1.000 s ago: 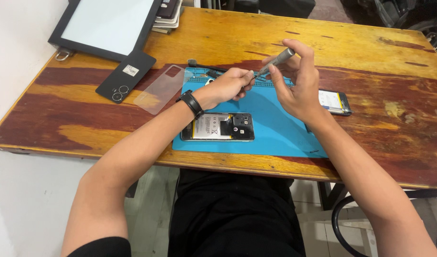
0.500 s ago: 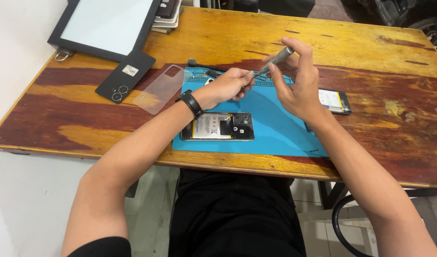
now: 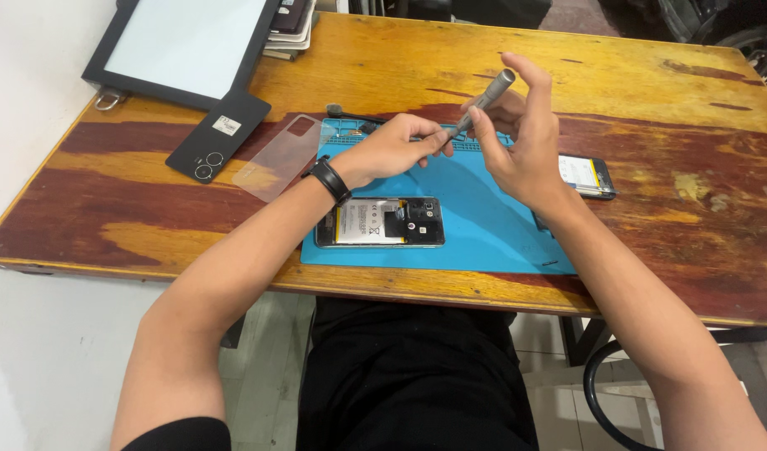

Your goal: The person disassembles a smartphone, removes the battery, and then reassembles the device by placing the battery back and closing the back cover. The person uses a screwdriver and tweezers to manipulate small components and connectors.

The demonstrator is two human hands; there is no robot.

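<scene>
Little has shifted over the last second: both hands hold the same pose above the mat, with only a slight change in the tilt of the tool between them. The right hand is closed around a grey metal screwdriver, gripping the upper handle between thumb and fingers so that it slants down to the left, its cap end raised above the table. The left hand is curled, its fingertips pinched at the lower tip of the screwdriver, a grip that seems meant to steady or adjust the bit; what, if anything, sits between those fingertips is too small to tell. A black band circles the left wrist. Just below the hands, an opened phone lies flat with its back off and inner parts showing, resting on the blue work mat, which keeps it off the bare wooden table. A second opened phone lies at the mat's right edge, partly hidden by the right wrist. To the left, apart from the mat, lie a black phone back cover and a clear case, near a large framed panel.
</scene>
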